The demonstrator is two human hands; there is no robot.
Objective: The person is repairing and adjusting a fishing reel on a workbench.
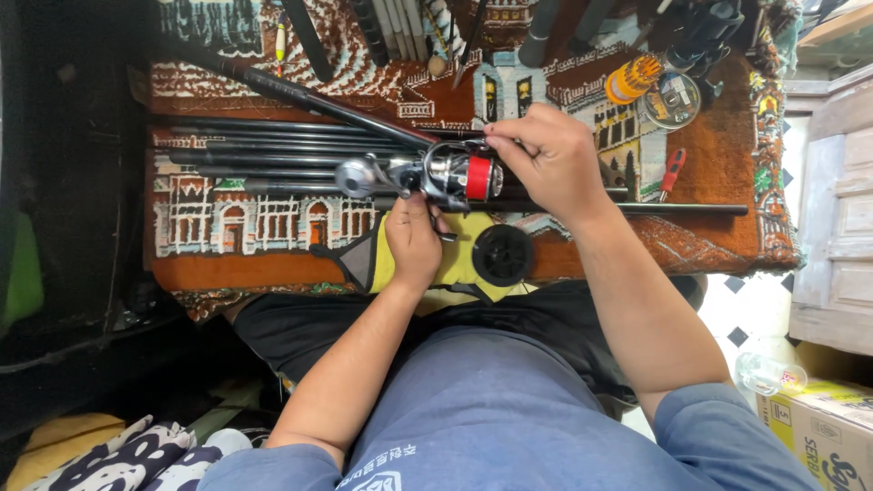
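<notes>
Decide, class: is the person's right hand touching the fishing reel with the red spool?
Touching. The head view shows the right hand with its fingertips on top of the fishing reel, at the red spool, no gap visible.

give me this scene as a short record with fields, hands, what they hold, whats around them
setting: table covered by a patterned rug, seen from above
left hand: left hand grips the fishing reel from below
right hand: right hand rests on the reel's red spool
under reel: black rod sections lying across the rug
near left hand: yellow and grey pouch with a black line spool on it
far right: orange bit holder, round tin, red-handled tool
</notes>
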